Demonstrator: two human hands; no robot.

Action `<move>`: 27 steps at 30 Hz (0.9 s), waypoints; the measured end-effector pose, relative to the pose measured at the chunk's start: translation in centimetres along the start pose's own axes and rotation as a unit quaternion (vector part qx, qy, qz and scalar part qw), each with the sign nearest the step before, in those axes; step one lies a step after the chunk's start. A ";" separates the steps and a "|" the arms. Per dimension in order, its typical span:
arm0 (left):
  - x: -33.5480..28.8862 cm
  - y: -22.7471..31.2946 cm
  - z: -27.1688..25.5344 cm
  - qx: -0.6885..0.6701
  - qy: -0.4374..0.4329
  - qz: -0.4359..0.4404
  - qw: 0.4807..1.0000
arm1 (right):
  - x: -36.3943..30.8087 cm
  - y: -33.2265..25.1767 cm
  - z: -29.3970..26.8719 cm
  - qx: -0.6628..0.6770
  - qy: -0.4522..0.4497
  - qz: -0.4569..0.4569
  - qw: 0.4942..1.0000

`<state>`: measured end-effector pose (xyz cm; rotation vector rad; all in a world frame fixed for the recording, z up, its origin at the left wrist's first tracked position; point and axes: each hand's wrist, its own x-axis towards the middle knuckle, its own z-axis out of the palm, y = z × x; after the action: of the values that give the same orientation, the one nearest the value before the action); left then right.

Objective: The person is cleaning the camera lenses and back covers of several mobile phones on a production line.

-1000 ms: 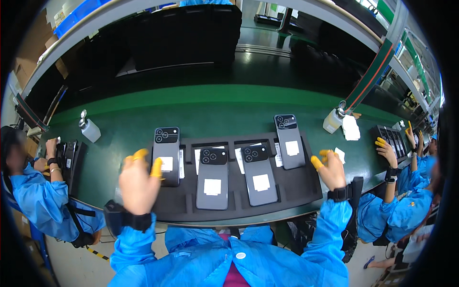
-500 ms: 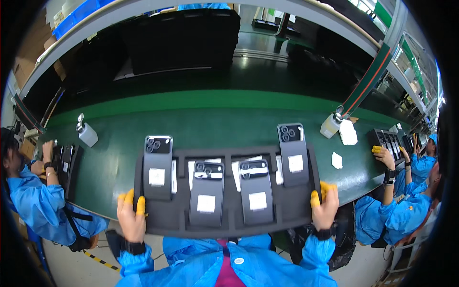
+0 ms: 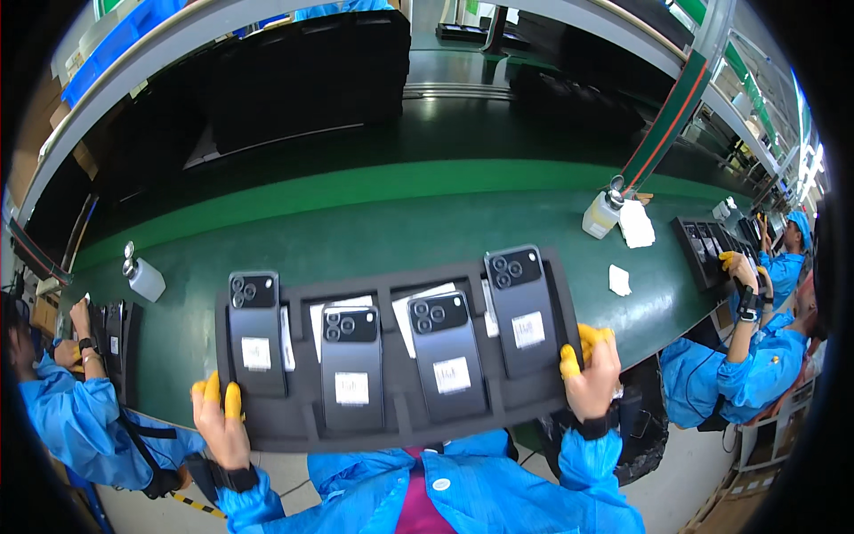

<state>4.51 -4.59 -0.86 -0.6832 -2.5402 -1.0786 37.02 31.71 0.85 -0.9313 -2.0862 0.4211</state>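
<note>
I hold a black foam tray (image 3: pixel 302 438) by its two ends, over the near edge of the bench. My left hand (image 3: pixel 222 425) is closed on the left end, and my right hand (image 3: pixel 594 378) grips the right end; both wear yellow finger cots. Several dark grey smartphones lie in the tray, camera side up, each with a white label: one at the far left (image 3: pixel 256 320), two in the middle (image 3: pixel 351 360) and one at the far right (image 3: pixel 523 298). White papers (image 3: pixel 342 313) show partly from under or beside the phones.
On the green bench (image 3: pixel 356 227) stand two pump bottles, one left (image 3: pixel 145 279) and one right (image 3: pixel 601 216). White wipes (image 3: pixel 635 224) and a crumpled piece (image 3: pixel 619 280) lie at right. Co-workers in blue (image 3: pixel 84 405) handle black trays on both sides. A metal shelf frame crosses above.
The tray has turned slightly, its right end now farther from me than its left. Bench items appear shifted left as my view has moved. Both hands keep their grip.
</note>
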 end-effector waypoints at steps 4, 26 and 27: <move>0.2 -0.3 0.4 -0.029 0.003 -0.050 0.998 | 0.2 -0.7 0.2 0.010 0.023 -0.005 1.000; 6.9 0.9 4.6 -0.017 0.067 0.044 0.997 | 5.6 1.3 4.4 0.023 0.052 -0.019 0.998; 6.6 1.2 4.6 -0.023 0.067 0.038 0.997 | 5.3 1.9 4.2 0.024 0.059 -0.029 0.998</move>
<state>-0.78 1.54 -0.33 -0.6897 -2.3641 -1.1210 32.46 37.00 -0.03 -0.8441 -1.9829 0.3754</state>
